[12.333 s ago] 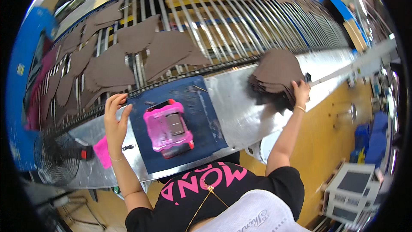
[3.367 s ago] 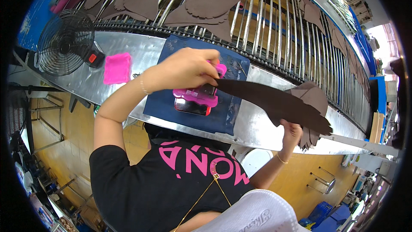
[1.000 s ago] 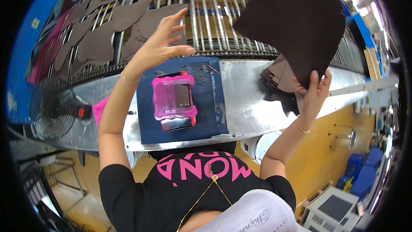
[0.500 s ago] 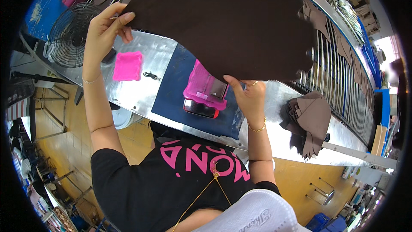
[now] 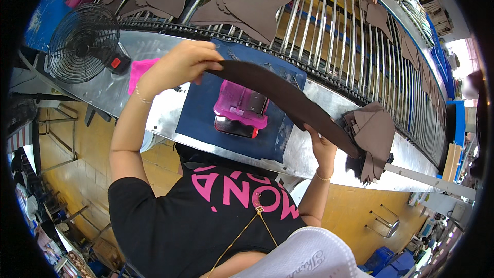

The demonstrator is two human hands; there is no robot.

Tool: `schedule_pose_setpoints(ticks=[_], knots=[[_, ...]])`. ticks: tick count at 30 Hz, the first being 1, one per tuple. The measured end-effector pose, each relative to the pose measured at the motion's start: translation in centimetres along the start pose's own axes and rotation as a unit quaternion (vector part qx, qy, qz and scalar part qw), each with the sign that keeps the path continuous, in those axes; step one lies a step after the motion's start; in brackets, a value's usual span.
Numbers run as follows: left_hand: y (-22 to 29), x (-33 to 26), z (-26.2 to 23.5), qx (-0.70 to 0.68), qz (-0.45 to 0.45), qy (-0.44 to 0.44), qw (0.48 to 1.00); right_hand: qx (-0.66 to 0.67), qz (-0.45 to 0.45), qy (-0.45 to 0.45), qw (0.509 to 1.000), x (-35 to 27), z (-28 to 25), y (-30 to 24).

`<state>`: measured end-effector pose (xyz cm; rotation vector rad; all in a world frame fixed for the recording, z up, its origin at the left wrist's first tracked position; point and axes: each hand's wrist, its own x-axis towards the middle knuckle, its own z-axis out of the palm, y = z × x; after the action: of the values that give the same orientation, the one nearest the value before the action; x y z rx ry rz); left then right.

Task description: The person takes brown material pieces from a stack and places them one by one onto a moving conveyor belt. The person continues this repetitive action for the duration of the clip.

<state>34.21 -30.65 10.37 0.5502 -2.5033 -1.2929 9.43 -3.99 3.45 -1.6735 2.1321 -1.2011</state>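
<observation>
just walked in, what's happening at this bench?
A person holds a dark brown leather piece by both ends, left hand up at one end, right hand at the other. It hangs edge-on above a pink block on a blue mat. A stack of brown pieces lies to the right on the metal table; more pieces lie on the roller rack behind.

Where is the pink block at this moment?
In the head view, the pink block lies on the dark blue mat near the middle, under the brown leather piece held between left hand and right hand.
</observation>
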Motion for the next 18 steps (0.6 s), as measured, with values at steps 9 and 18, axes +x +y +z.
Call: schedule_pose_setpoints(ticks=[9, 18], knots=[[4.7, 6.3, 5.6, 0.197, 0.219, -0.150, 0.944, -0.086, 0.180, -0.041, 0.979, -7.7, -11.8, 0.4], [6.6, 9.7, 5.9, 0.193, 0.249, 0.030, 0.949, 0.187, 0.167, 0.242, 0.937, -0.9, -12.3, 0.9]])
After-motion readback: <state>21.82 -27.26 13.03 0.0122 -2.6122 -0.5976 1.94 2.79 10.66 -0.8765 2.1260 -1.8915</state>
